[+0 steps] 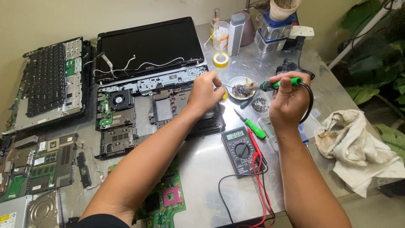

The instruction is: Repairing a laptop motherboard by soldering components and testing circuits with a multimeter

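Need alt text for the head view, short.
Right hand holds a green-handled soldering iron with its tip over a small white bowl; left hand holds thin wire beside the bowl. A dismantled laptop, multimeter and circuit boards lie on the metal table.

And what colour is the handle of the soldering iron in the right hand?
Bright green, with a black cord; the head view shows the soldering iron held in the right hand.

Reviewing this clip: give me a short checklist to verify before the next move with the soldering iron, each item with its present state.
1. Right hand grips soldering iron by green handle: ok.
2. Iron tip over small white dish, not the boards: ok.
3. Left hand holds thin wire toward the dish: ok.
4. Iron hot: cannot tell.
5. Multimeter leads away from the tip: ok.
6. Rag apart from the iron: ok.
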